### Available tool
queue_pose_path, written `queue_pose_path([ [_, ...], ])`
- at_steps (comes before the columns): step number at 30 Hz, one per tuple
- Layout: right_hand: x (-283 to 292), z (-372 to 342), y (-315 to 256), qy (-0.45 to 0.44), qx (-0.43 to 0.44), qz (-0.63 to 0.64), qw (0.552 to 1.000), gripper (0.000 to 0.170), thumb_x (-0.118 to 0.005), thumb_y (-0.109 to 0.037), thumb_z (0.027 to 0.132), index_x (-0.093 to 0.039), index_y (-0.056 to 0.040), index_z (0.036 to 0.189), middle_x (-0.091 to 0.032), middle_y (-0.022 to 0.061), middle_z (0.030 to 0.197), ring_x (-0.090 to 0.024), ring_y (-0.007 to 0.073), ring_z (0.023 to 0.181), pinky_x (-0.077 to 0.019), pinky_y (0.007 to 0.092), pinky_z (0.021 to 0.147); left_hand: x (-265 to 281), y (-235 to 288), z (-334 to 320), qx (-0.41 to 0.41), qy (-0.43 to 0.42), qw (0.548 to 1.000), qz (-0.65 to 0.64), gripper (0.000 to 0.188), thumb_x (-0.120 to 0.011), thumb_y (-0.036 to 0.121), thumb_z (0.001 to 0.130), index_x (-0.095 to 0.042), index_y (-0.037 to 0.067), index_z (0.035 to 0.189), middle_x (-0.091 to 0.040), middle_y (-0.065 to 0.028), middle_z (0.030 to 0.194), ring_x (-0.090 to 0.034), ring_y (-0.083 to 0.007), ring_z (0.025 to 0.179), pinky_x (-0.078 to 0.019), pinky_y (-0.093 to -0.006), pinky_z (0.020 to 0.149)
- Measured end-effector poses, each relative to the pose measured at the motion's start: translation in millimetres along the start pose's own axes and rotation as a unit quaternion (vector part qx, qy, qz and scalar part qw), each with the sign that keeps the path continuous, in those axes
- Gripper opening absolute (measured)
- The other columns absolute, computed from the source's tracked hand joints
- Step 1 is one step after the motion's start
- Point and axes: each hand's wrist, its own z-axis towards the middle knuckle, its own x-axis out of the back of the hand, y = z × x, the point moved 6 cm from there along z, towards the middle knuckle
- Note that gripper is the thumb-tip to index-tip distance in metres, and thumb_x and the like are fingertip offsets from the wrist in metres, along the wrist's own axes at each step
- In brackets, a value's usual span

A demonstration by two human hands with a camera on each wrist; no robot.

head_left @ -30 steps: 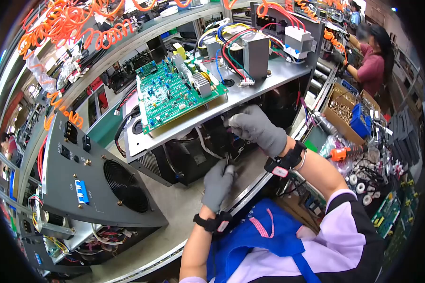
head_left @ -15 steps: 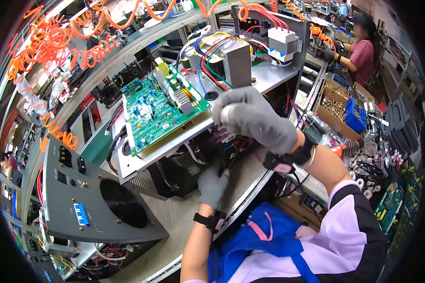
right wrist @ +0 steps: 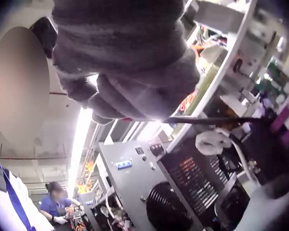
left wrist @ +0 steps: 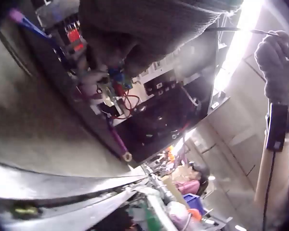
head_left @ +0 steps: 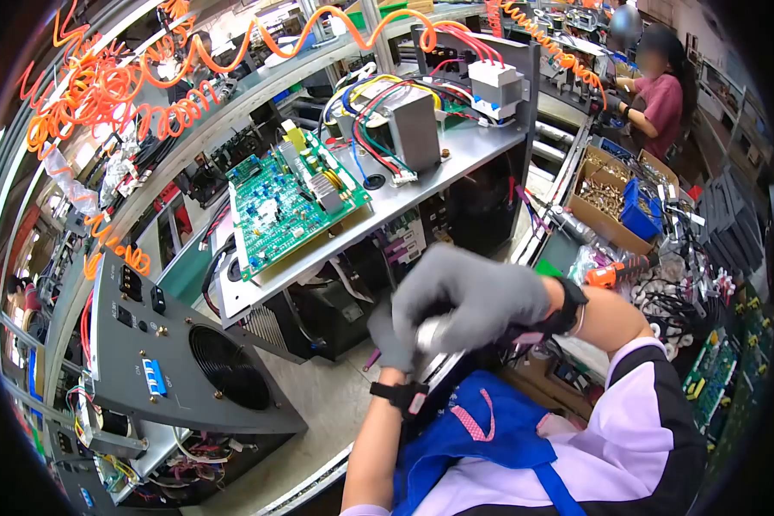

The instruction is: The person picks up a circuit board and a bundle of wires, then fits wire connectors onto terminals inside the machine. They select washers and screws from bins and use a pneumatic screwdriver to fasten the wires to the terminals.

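My right hand [head_left: 469, 297], in a grey glove, has its fingers curled and pinches a thin black cord [right wrist: 207, 120]. In the left wrist view the cord stretches sideways from the right fingertips and passes behind my left glove [left wrist: 149, 33]. In the head view my left hand [head_left: 389, 340] sits just behind and below the right, mostly covered by it. Its fingers curl down near the cabinet's wiring; I cannot tell what they hold. A purple-sleeved lead [left wrist: 118, 144] with a ring terminal hangs from the opening. The dark cabinet [head_left: 318, 314] stands under a metal shelf carrying a green circuit board [head_left: 292, 206].
A grey panel [head_left: 181, 344] with a fan grille and blue switch stands at left. Wired transformers [head_left: 413, 129] sit on the shelf. Orange coiled hoses [head_left: 103, 95] hang overhead. A box of brass fittings [head_left: 606, 189] lies at right, near another person [head_left: 662, 103].
My right hand rose from the cabinet opening to above the shelf edge, then came down and toward me, now overlapping the left hand. The left hand stayed low, shifting slightly.
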Motion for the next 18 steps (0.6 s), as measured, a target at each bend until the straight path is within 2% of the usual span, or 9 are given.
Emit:
queue_pose_path([
  [3,6,0,-44,0.061,0.082,-0.031,0.994,0.013,-0.058,-0.011,0.077,-0.064,0.0008,0.076,-0.061,0.0016,0.068,-0.053,0.0071,0.063,-0.0465,0.0269,0.058,24,39,-7,-0.035,0.058,0.995,0.077,0.028,-0.069,0.020,0.084,-0.070,0.000,0.103,-0.073,-0.0170,0.093,-0.070,-0.0305,0.085,-0.0546,-0.0396,0.077],
  [4,4,9,-51,0.061,0.137,-0.080,0.985,0.016,-0.059,-0.013,0.077,-0.064,0.0021,0.075,-0.060,0.0019,0.065,-0.053,0.0080,0.061,-0.0463,0.0274,0.057,37,54,-13,-0.072,0.114,0.985,0.111,0.024,-0.071,0.016,0.083,-0.071,-0.003,0.098,-0.073,-0.0124,0.086,-0.069,-0.0226,0.080,-0.0544,-0.0355,0.075],
  [5,0,17,-60,0.069,0.136,-0.101,0.983,0.020,-0.060,-0.016,0.076,-0.064,0.0034,0.073,-0.060,0.0042,0.061,-0.053,0.0092,0.057,-0.0460,0.0282,0.055,46,50,-6,-0.051,0.118,0.985,0.117,0.023,-0.070,0.007,0.083,-0.067,-0.004,0.103,-0.069,-0.0054,0.093,-0.063,-0.0147,0.080,-0.0507,-0.0310,0.077],
  [9,-6,44,-75,0.035,0.115,-0.201,0.972,0.025,-0.061,-0.020,0.077,-0.066,0.0023,0.067,-0.058,0.0070,0.054,-0.053,0.0116,0.052,-0.0455,0.0308,0.051,64,183,-17,-0.284,0.178,0.939,-0.083,0.013,-0.062,0.011,0.095,-0.066,0.000,0.101,-0.066,-0.0003,0.089,-0.057,-0.0075,0.077,-0.0455,-0.0243,0.070],
  [11,-2,47,-84,0.012,0.024,-0.230,0.973,0.020,-0.062,-0.016,0.079,-0.067,0.0024,0.077,-0.066,0.0044,0.068,-0.060,0.0097,0.062,-0.0476,0.0259,0.055,70,235,-21,-0.282,0.130,0.948,-0.068,0.019,-0.056,0.017,0.101,-0.064,0.001,0.103,-0.064,0.0008,0.088,-0.054,-0.0056,0.075,-0.0402,-0.0222,0.066],
  [13,10,52,-93,0.018,0.048,-0.256,0.965,0.021,-0.062,-0.018,0.082,-0.068,0.0024,0.080,-0.064,0.0032,0.067,-0.058,0.0088,0.060,-0.0479,0.0252,0.054,72,255,-9,-0.290,0.084,0.952,-0.054,0.025,-0.053,0.024,0.102,-0.063,0.002,0.098,-0.063,0.0021,0.082,-0.051,-0.0034,0.070,-0.0347,-0.0205,0.060],
  [15,20,46,-95,0.017,-0.019,-0.194,0.981,0.021,-0.060,-0.017,0.084,-0.067,0.0027,0.083,-0.062,0.0027,0.065,-0.058,0.0082,0.060,-0.0474,0.0252,0.054,65,274,2,-0.273,0.066,0.955,-0.095,0.026,-0.053,0.025,0.102,-0.062,0.002,0.094,-0.062,0.0026,0.077,-0.050,-0.0029,0.064,-0.0335,-0.0199,0.056],
  [16,27,46,-93,0.003,-0.026,-0.218,0.976,0.021,-0.060,-0.017,0.085,-0.067,0.0027,0.084,-0.063,0.0029,0.066,-0.058,0.0080,0.060,-0.0474,0.0250,0.054,60,280,0,-0.213,-0.012,0.972,-0.095,0.030,-0.053,0.027,0.102,-0.066,-0.001,0.103,-0.063,-0.0013,0.072,-0.057,-0.0061,0.063,-0.0405,-0.0204,0.055],
  [18,47,47,-79,-0.019,-0.038,-0.268,0.962,0.022,-0.058,-0.017,0.087,-0.068,0.0028,0.086,-0.063,0.0033,0.067,-0.058,0.0076,0.060,-0.0474,0.0247,0.054,51,270,5,-0.141,-0.061,0.986,-0.062,0.027,-0.054,0.024,0.101,-0.066,0.000,0.099,-0.061,-0.0017,0.068,-0.054,-0.0063,0.056,-0.0387,-0.0203,0.050],
])
